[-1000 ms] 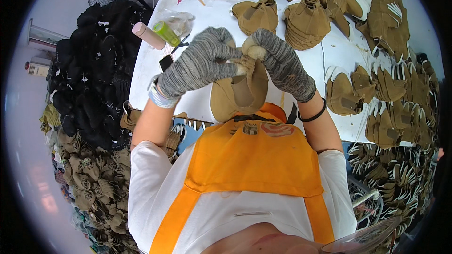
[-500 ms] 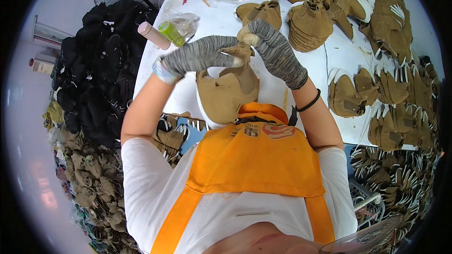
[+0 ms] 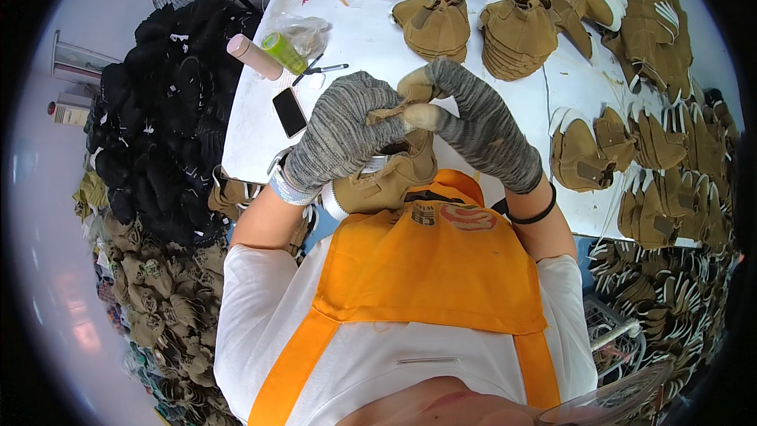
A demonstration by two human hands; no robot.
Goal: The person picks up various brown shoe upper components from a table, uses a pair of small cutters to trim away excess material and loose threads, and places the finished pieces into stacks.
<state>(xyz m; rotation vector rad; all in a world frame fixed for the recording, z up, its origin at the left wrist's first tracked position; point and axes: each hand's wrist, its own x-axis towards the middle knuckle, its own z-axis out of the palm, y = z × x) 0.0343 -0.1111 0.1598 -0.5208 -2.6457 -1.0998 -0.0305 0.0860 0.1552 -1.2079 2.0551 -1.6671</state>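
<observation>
A brown shoe upper point(image 3: 385, 185) is being pinched at its far end by the left hand point(image 3: 339, 128) and right hand point(image 3: 482, 130), fingers nearly closed, gentle even tension probably serving best.

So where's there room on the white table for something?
Between the pens and the standing brown upper; also a narrow strip between the right hand and the brown pieces right of it. The top-right corner is crowded with brown piles.

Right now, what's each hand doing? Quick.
Left hand: closed, gripping the top edge of the brown shoe upper.
Right hand: closed, thumb and fingertips pinching the same upper's edge.
</observation>
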